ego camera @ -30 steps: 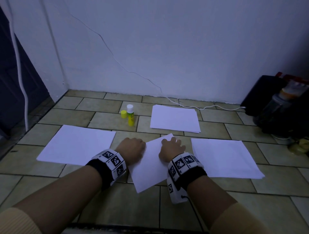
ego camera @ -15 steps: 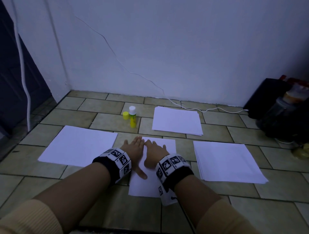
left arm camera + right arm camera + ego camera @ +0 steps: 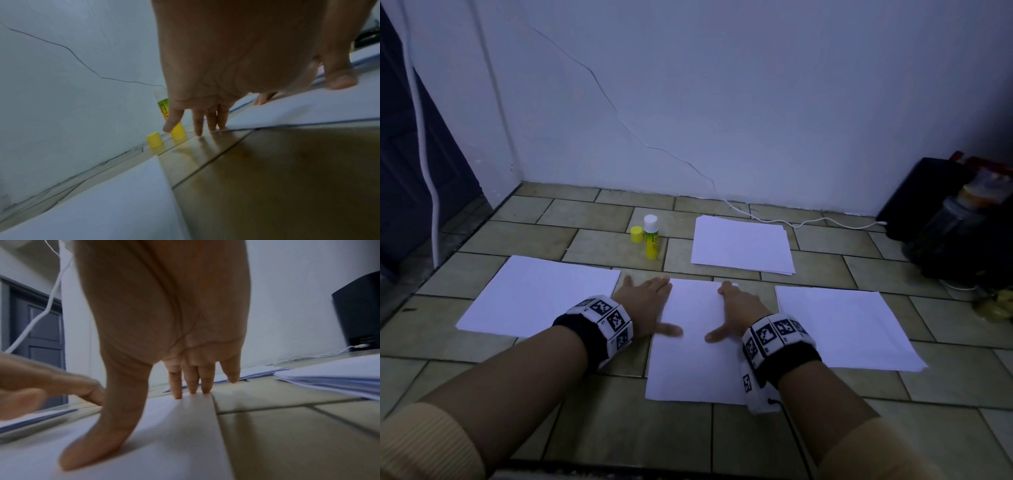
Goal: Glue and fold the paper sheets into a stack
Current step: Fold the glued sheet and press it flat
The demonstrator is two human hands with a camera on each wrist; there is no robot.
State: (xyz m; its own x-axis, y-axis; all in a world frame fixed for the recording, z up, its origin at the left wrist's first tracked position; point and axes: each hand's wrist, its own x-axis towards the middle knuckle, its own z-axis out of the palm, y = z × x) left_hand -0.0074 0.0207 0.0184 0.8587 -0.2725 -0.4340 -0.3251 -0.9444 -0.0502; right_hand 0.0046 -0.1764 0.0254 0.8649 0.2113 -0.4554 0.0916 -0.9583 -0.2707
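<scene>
A white folded sheet (image 3: 695, 356) lies flat on the tiled floor in front of me. My left hand (image 3: 645, 310) rests open on its left edge, fingers straight, thumb on the paper. At the sheet's right edge my right hand (image 3: 736, 313) presses down flat, fingers straight (image 3: 190, 382), thumb spread on the paper. In the left wrist view the left fingers (image 3: 205, 120) touch the floor at the sheet's far corner. A yellow glue stick (image 3: 651, 237) stands uncapped behind the sheet, its yellow cap (image 3: 636, 234) beside it.
Paper stacks lie on the floor at the left (image 3: 541, 296), the far middle (image 3: 741, 248) and the right (image 3: 842, 327). A black box and jars (image 3: 955, 212) stand at the right wall, with a white cable (image 3: 808, 222) running to them. A dark door (image 3: 410, 154) is at the left.
The sheet has turned from skewed to square with the tiles. Both hands went from curled on it to flat, then slid apart from its middle to its left and right edges.
</scene>
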